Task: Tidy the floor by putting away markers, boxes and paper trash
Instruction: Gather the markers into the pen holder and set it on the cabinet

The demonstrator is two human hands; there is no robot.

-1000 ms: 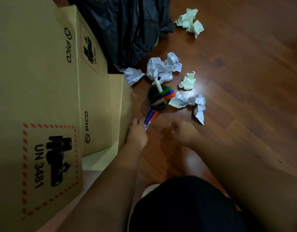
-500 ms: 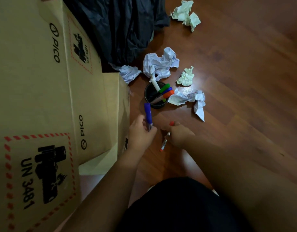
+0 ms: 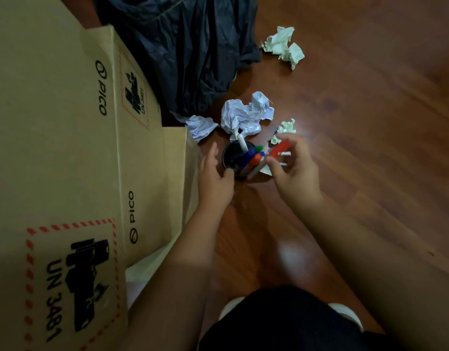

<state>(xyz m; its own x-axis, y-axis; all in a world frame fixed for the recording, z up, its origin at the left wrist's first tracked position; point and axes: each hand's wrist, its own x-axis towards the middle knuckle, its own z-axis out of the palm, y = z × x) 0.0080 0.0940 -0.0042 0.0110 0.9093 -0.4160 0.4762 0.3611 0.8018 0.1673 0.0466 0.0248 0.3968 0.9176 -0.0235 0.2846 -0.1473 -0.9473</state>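
The red marker (image 3: 279, 149) is pinched in the fingers of the right hand (image 3: 293, 171), held tilted just to the right of the black cup (image 3: 229, 158) and above the floor; its grip is closed around that marker. The cup stands on the wooden floor (image 3: 370, 148) and holds four markers that can be counted: one white (image 3: 242, 143), one green (image 3: 258, 148), one blue (image 3: 247, 158) and one orange (image 3: 255, 161). The left hand (image 3: 214, 178) is at the cup's left side with its fingers spread wide and its thumb at the cup's near edge, holding nothing; whether it touches the cup cannot be told. Five crumpled papers lie around: a large white wad (image 3: 246, 117) just behind the cup, a smaller white one (image 3: 201, 126) to its left by the box corner, a pale green scrap (image 3: 285, 129) behind the right hand, a piece (image 3: 265, 169) mostly hidden under that hand, and a pale green wad (image 3: 284, 45) well apart, farther back. Two cardboard boxes marked PICO are to the left, a tall one (image 3: 53, 138) and a lower one (image 3: 147, 193) beside it. A black bag (image 3: 188, 51) lies slumped behind them.
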